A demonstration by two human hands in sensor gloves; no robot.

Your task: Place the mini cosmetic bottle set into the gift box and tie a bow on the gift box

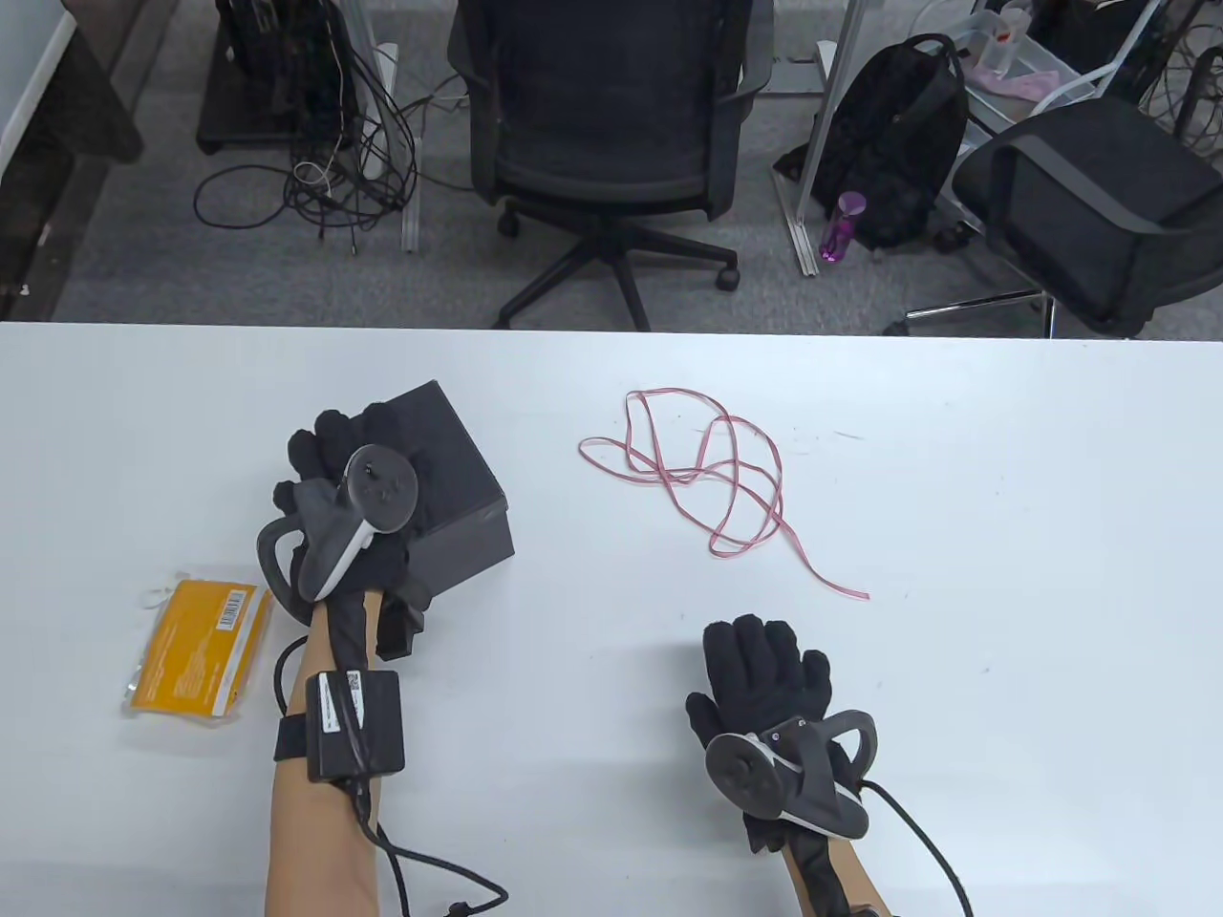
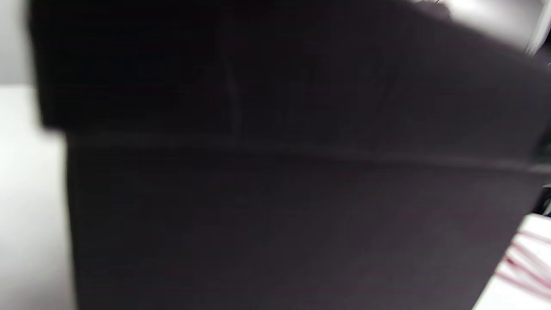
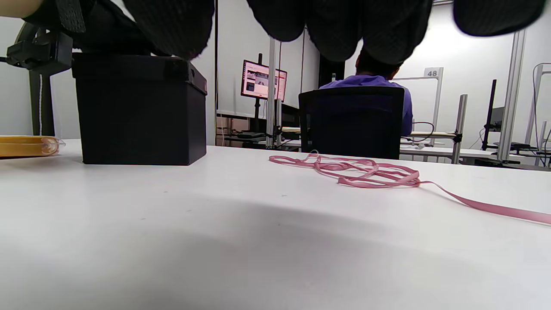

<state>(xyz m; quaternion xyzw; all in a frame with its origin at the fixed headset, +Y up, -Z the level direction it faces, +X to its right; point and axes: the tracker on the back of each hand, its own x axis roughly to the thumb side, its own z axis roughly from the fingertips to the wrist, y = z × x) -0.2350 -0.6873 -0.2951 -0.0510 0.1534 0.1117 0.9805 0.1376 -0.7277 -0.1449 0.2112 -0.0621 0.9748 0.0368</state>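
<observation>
Your left grip (image 1: pixel 358 497) wraps the lidded gift box (image 1: pixel 459 497), fingers curled over its top; right grip (image 1: pixel 764 688) lies flat and spread on the bench (image 1: pixel 1003 573), holding nothing. Orange cosmetic set packet (image 1: pixel 196 650) sits just outboard of the left grip, not yet boxed. Ribbon (image 1: pixel 707 468) lies loose ahead of the right grip. Risk: lifting one-handed may drag the whole box, lid staying on.
</observation>
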